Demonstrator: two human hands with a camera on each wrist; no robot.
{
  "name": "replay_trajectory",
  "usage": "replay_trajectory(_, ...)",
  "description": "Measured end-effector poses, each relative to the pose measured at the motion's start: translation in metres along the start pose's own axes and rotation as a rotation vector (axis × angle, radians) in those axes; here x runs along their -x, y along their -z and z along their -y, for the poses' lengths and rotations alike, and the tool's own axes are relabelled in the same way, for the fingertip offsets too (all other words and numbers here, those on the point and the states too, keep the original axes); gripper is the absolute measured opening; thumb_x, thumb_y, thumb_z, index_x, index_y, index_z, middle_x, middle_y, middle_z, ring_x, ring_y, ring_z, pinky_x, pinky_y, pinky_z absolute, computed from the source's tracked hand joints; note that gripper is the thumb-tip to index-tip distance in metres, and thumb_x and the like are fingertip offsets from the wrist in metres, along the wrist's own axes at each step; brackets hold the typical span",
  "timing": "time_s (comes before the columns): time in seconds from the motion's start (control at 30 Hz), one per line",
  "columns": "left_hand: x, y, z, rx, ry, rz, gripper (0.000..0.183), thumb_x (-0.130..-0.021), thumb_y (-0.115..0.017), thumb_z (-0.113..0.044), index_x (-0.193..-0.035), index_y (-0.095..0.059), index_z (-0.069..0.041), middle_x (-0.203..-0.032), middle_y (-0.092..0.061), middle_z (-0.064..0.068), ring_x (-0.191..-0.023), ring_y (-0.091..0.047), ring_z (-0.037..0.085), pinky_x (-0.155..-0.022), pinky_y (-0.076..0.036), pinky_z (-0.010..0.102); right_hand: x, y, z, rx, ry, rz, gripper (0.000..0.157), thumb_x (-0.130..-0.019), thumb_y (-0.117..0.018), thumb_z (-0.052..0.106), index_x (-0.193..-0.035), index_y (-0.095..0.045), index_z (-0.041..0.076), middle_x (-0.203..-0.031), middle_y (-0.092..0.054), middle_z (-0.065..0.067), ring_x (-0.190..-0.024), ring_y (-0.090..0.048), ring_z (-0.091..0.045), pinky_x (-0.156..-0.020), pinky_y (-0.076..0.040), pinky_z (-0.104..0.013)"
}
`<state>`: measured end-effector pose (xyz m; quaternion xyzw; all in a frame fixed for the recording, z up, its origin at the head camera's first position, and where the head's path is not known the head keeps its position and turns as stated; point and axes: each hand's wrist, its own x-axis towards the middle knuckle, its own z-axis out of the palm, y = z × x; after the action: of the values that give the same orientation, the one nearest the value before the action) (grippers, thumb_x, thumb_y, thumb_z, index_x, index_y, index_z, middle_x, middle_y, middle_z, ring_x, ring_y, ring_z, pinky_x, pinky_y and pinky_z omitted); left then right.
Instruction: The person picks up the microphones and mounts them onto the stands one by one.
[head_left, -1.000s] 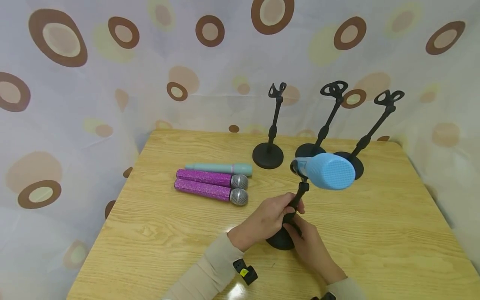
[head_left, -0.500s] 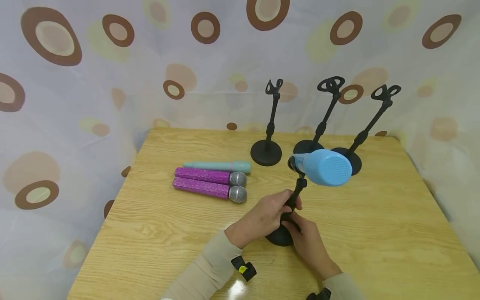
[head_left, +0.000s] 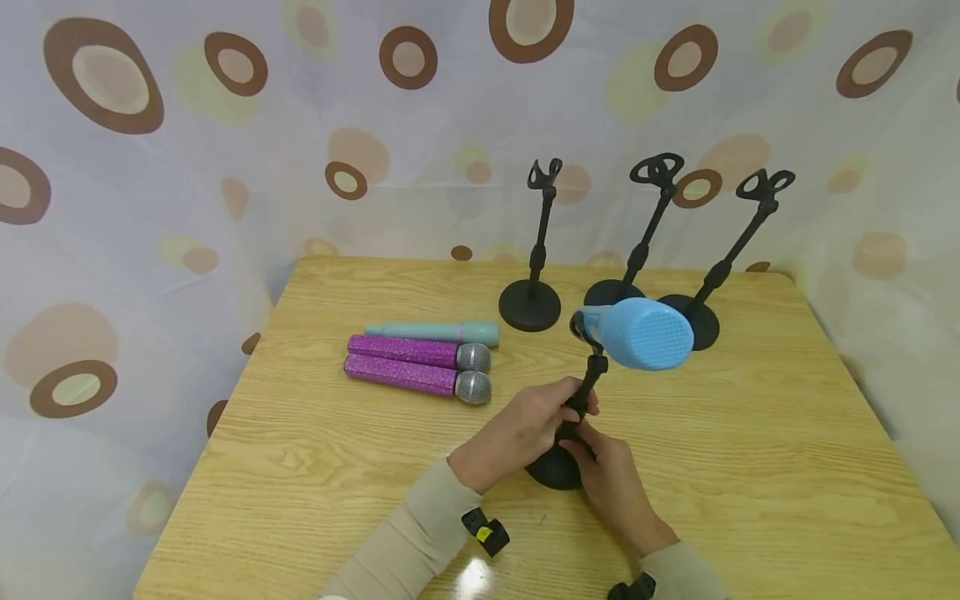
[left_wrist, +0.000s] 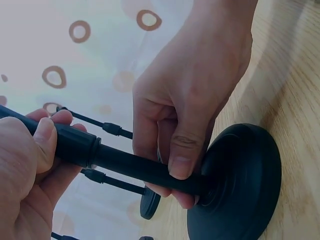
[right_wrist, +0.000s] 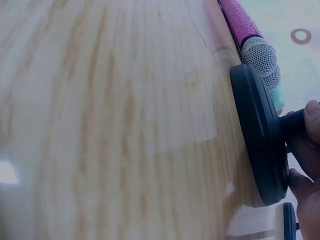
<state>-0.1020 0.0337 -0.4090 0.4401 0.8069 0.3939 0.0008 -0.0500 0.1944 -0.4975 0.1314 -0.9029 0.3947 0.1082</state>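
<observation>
A black desktop microphone stand (head_left: 553, 468) stands near the front middle of the table, its round base low in the head view. In its top clip sits a light blue microphone (head_left: 647, 335), its head facing forward right. My left hand (head_left: 517, 432) grips the stand's pole at the thick collar (left_wrist: 75, 145), partway up. Lower down, my right hand (head_left: 617, 487) pinches the pole just above the base (left_wrist: 240, 185), thumb on the near side in the left wrist view. The right wrist view shows the base (right_wrist: 257, 135) edge-on, with only part of the right hand (right_wrist: 307, 195) visible.
Two glittery purple microphones (head_left: 401, 375) with silver heads lie left of the stand, beside a pale teal microphone (head_left: 435, 334). Three black stands with bare clips, the left one (head_left: 529, 306) among them, line the back right. A patterned curtain (head_left: 285, 167) hangs behind the wooden table (head_left: 300, 467).
The head view has shifted slightly. Both hands keep the same hold on the stand, and the blue microphone remains in its clip.
</observation>
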Motion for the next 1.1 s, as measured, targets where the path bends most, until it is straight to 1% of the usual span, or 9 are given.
replay_trajectory(0.07,0.0003,0.0006,0.0009,0.005,0.004,0.006,0.016,-0.09,-0.046,-0.019,-0.105,-0.049,-0.016,-0.099,-0.059,-0.01,-0.096,-0.053,-0.004,-0.085,-0.041,0.007,0.0,-0.0002,0.0003,0.006,0.01,-0.002,0.025,-0.087,-0.057,0.008,-0.112,-0.059,0.012,-0.102,-0.066,-0.003,-0.09,-0.063,-0.013,-0.07,-0.054,-0.027)
replay_trajectory(0.17,0.0007,0.0014,0.0017,0.003,-0.019,-0.008,0.016,-0.089,-0.047,-0.019,-0.105,-0.05,-0.015,-0.099,-0.06,-0.008,-0.097,-0.054,-0.003,-0.085,-0.041,0.007,-0.0005,0.0,0.0012,0.005,0.008,-0.005,0.026,-0.086,-0.058,0.007,-0.112,-0.059,0.011,-0.103,-0.066,-0.004,-0.091,-0.064,-0.014,-0.071,-0.054,-0.027)
replay_trajectory(0.33,0.0003,0.0028,0.0016,-0.034,-0.035,-0.024,0.018,-0.089,-0.046,-0.022,-0.105,-0.051,-0.015,-0.099,-0.061,-0.009,-0.097,-0.055,-0.005,-0.085,-0.041,0.006,-0.0019,-0.0003,0.0029,-0.003,-0.018,-0.009,0.026,-0.085,-0.059,0.005,-0.11,-0.06,0.012,-0.102,-0.066,-0.001,-0.092,-0.063,-0.01,-0.072,-0.053,-0.024)
replay_trajectory(0.43,0.0,0.0033,0.0012,-0.053,-0.039,-0.031,0.016,-0.09,-0.048,-0.019,-0.105,-0.052,-0.015,-0.098,-0.062,-0.008,-0.096,-0.055,-0.005,-0.083,-0.041,0.005,-0.002,-0.0008,0.0027,0.0,-0.023,-0.01,0.025,-0.085,-0.059,0.006,-0.109,-0.06,0.013,-0.102,-0.065,0.001,-0.092,-0.062,-0.009,-0.072,-0.053,-0.024)
replay_trajectory(0.6,0.0005,0.0034,0.0014,-0.134,-0.05,-0.087,0.01,-0.091,-0.05,-0.017,-0.1,-0.053,-0.015,-0.091,-0.063,-0.009,-0.083,-0.056,-0.007,-0.071,-0.043,0.003,-0.0009,-0.0009,0.0012,0.011,0.0,-0.021,0.023,-0.086,-0.058,0.008,-0.108,-0.061,0.012,-0.1,-0.066,0.0,-0.09,-0.063,-0.009,-0.071,-0.053,-0.025)
replay_trajectory(0.7,0.0008,0.0031,0.0014,-0.179,-0.054,-0.119,0.008,-0.092,-0.05,-0.017,-0.098,-0.054,-0.015,-0.088,-0.064,-0.008,-0.078,-0.056,-0.007,-0.066,-0.043,0.003,-0.0004,-0.0008,0.0009,0.016,0.01,-0.027,0.022,-0.086,-0.058,0.009,-0.107,-0.062,0.011,-0.099,-0.067,-0.001,-0.089,-0.064,-0.011,-0.069,-0.053,-0.025)
replay_trajectory(0.8,0.0011,0.002,0.001,-0.183,-0.048,-0.128,0.01,-0.092,-0.049,-0.021,-0.097,-0.055,-0.015,-0.086,-0.064,-0.009,-0.077,-0.056,-0.007,-0.065,-0.042,0.003,-0.0001,-0.0008,0.0014,0.011,0.008,-0.028,0.021,-0.086,-0.058,0.009,-0.107,-0.062,0.011,-0.098,-0.067,-0.003,-0.088,-0.064,-0.012,-0.067,-0.053,-0.025)
replay_trajectory(0.97,0.0015,-0.001,0.0004,-0.149,0.002,-0.134,0.019,-0.09,-0.047,-0.032,-0.095,-0.056,-0.017,-0.082,-0.061,-0.013,-0.072,-0.052,-0.01,-0.064,-0.041,0.003,0.0003,-0.0017,0.0031,0.008,0.005,-0.045,0.019,-0.084,-0.06,0.007,-0.103,-0.063,0.012,-0.095,-0.068,-0.002,-0.084,-0.065,-0.012,-0.066,-0.053,-0.023)
replay_trajectory(1.1,0.0023,-0.003,-0.0001,-0.117,0.019,-0.156,0.014,-0.09,-0.051,-0.029,-0.096,-0.057,-0.017,-0.083,-0.061,-0.013,-0.073,-0.052,-0.009,-0.065,-0.041,0.004,0.0007,-0.0016,0.0035,0.012,-0.003,-0.048,0.019,-0.085,-0.06,0.008,-0.102,-0.063,0.014,-0.094,-0.068,-0.001,-0.083,-0.065,-0.011,-0.066,-0.053,-0.022)
